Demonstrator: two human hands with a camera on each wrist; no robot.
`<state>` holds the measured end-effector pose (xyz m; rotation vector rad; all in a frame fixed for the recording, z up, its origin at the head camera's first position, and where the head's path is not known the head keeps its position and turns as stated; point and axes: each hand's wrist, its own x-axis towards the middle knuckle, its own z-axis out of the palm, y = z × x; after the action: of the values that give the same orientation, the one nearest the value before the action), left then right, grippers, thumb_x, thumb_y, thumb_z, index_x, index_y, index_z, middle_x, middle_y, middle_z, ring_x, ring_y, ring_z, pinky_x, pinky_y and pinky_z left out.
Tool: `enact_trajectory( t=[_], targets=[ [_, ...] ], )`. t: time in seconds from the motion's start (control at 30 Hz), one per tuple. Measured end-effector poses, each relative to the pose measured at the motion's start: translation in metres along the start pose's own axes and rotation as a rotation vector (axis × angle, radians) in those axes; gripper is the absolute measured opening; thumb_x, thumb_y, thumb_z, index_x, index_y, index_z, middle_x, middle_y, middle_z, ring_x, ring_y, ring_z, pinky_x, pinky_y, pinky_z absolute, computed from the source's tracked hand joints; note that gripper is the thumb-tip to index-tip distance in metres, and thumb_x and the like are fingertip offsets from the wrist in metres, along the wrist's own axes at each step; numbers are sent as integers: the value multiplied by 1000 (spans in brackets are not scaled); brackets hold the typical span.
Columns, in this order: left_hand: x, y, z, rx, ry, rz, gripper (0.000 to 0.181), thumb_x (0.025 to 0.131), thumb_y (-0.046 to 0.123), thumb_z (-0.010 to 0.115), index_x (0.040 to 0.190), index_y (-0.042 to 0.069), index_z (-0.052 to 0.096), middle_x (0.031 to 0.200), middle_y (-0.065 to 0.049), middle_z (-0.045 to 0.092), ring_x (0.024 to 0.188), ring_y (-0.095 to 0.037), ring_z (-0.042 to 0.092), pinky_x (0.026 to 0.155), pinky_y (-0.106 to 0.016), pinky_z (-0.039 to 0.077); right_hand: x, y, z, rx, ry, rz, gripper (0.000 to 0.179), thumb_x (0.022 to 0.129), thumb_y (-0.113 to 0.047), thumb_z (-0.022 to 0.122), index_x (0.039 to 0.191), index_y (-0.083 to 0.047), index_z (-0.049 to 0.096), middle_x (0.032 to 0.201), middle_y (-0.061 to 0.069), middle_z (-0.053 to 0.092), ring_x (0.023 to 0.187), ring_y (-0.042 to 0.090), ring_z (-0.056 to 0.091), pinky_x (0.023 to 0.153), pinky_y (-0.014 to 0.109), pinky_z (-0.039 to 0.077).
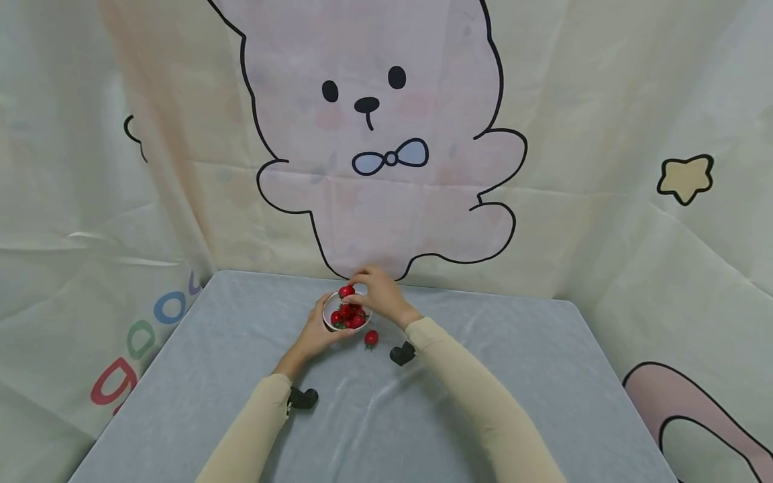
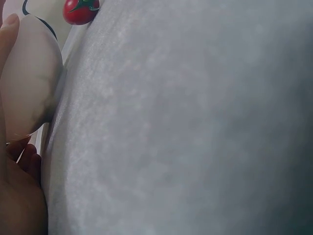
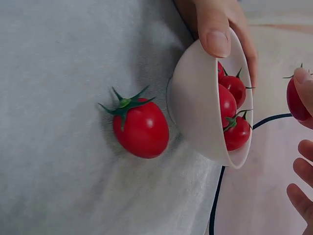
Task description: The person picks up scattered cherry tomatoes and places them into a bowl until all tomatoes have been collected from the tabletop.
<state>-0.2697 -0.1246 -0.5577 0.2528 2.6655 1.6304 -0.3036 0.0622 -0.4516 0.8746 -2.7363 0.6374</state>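
Observation:
A white bowl [image 3: 193, 98] with several red cherry tomatoes [image 3: 236, 133] in it stands near the table's far edge. My left hand [image 1: 314, 335] holds it from the left, thumb at the rim and fingers round the far side. Over the bowl, my right hand [image 1: 385, 296] pinches one cherry tomato [image 3: 296, 102] with green sepals between thumb and fingertips. Another loose tomato [image 3: 142, 128] lies on the cloth beside the bowl, on its near right side. In the left wrist view the bowl's outer wall [image 2: 32, 73] hides its contents.
A grey cloth [image 1: 374, 416] covers the table. Behind it hangs a pale curtain [image 1: 580, 228] printed with a cartoon bear. Dark wrist-worn devices [image 1: 304, 398] show at both sleeve cuffs.

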Motion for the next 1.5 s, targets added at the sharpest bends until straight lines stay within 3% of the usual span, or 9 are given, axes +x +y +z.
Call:
enact_trajectory(
  t=[0.23,0.77,1.27,1.5],
  targets=[
    [1,0,-1,-9,12,15,108,64,45,84,148,24,18,146,-12,35,133,-32,36,105,-53,36,12,3,8,16,-34,-8,33,78,-42,74,103,-21,70,110,-3,61,102,14,57,89,31,49],
    [0,4,0,0,12,9,109,65,45,84,148,21,17,146,-12,33,134,-33,34,107,-53,34,22,5,22,-26,-117,35,35,78,-43,73,105,-22,70,116,-2,60,109,15,54,97,33,46],
    [0,2,0,-10,16,-8,108,65,42,85,147,24,18,146,-13,33,134,-32,34,107,-53,33,21,11,24,8,-134,65,40,79,-42,72,111,-18,69,121,-1,59,115,19,52,101,38,43],
    [-1,0,0,-5,9,2,109,65,43,84,148,21,17,147,-13,33,135,-33,34,107,-54,34,17,17,23,30,-106,52,41,79,-42,73,112,-17,69,118,0,60,110,19,55,94,38,47]
  ],
)
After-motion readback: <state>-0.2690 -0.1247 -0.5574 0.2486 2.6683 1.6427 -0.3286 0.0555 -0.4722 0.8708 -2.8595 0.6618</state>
